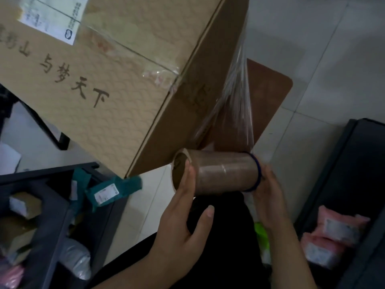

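Observation:
A big cardboard box (100, 65) with printed characters and a white label stands on a brown stool (268, 90). I hold a roll of clear stretch film (223, 172) on a brown cardboard core just below the box's near corner. My left hand (183, 209) grips the roll's left end, fingers hooked into the open core. The right end, with its blue rim, sits in my right hand (268, 190). A sheet of film (237, 97) runs taut from the roll up along the box's right side.
A dark bin (62, 205) at lower left holds several parcels and a teal package (112, 188). Another dark bin (358, 159) at right holds pink packages (333, 238). The floor is pale tile (325, 49). My dark trousers (220, 236) fill the bottom centre.

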The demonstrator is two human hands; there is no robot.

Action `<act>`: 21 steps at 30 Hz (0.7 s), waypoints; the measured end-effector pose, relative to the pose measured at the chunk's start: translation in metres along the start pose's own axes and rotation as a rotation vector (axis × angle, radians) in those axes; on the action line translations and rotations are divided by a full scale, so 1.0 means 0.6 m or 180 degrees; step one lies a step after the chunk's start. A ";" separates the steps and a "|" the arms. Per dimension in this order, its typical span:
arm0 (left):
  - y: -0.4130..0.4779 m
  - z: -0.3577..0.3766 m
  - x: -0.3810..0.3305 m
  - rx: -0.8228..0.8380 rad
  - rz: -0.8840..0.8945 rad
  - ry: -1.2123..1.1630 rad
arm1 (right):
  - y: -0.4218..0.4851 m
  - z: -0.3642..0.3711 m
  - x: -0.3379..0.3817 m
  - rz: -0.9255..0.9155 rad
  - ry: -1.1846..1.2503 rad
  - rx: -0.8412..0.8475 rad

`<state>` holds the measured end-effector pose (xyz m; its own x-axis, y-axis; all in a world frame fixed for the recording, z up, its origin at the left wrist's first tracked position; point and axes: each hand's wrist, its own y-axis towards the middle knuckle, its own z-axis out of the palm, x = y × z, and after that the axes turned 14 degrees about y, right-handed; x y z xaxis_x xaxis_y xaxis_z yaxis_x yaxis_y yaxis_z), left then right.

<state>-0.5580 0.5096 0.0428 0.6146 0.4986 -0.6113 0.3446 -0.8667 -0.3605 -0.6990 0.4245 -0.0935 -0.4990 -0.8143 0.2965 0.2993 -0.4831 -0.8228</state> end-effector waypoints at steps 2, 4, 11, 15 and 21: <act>-0.011 -0.005 0.009 0.0049 0.0085 0.0059 | -0.010 -0.003 -0.016 -0.0139 0.0019 0.0016; -0.021 -0.009 0.015 0.0087 0.0202 0.0150 | -0.022 -0.008 -0.032 -0.0242 0.0056 0.0014; -0.065 -0.039 0.064 0.0162 0.0555 0.0217 | -0.064 0.001 -0.111 -0.0587 0.0373 0.0010; -0.067 -0.089 0.130 0.0327 0.0443 0.0365 | -0.071 0.014 -0.194 -0.0643 0.0506 -0.0161; -0.067 -0.185 0.227 0.0606 0.0501 0.0543 | -0.078 0.094 -0.330 -0.0793 0.0975 -0.0224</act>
<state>-0.4095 0.6112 0.0522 0.7659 0.3352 -0.5487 0.1063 -0.9076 -0.4061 -0.5685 0.5901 -0.0867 -0.7718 -0.5362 0.3417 0.0875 -0.6219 -0.7782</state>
